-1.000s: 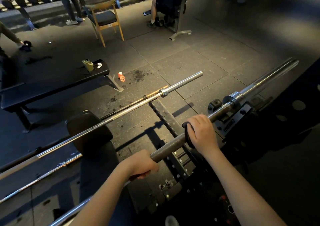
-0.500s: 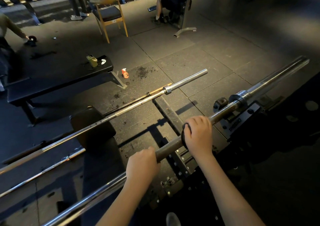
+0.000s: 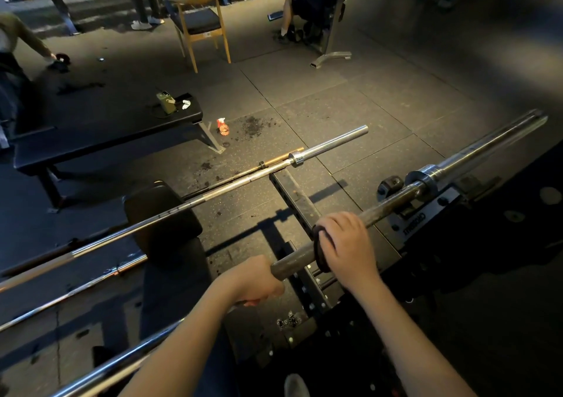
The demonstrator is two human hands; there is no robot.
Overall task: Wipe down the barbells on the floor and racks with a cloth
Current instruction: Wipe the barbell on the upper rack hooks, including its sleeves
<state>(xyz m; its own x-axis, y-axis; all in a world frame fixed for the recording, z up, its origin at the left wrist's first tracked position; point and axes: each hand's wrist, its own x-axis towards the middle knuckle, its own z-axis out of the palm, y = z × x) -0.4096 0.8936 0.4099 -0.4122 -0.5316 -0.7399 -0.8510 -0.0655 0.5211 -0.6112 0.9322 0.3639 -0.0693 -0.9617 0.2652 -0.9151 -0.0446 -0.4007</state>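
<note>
A racked barbell (image 3: pixel 393 206) runs diagonally from lower left to upper right across the black rack (image 3: pixel 432 213). My right hand (image 3: pixel 347 247) grips its shaft through a dark cloth (image 3: pixel 320 253) wrapped round the bar. My left hand (image 3: pixel 256 280) grips the bare shaft just below and to the left of the cloth. A second barbell (image 3: pixel 243 180) lies further off, over a black bench pad (image 3: pixel 161 219). More bars (image 3: pixel 70 293) lie on the floor at the left.
A flat black bench (image 3: pixel 100 134) stands at the left with a small green box (image 3: pixel 166 102) on it. An orange spray bottle (image 3: pixel 223 126) sits on the floor beside it. Behind are a wooden chair (image 3: pixel 201 21), a dumbbell rack and several people.
My right hand with the cloth has slid a little up the bar to the right, then back; my left hand has kept its grip. The camera has shifted slightly.
</note>
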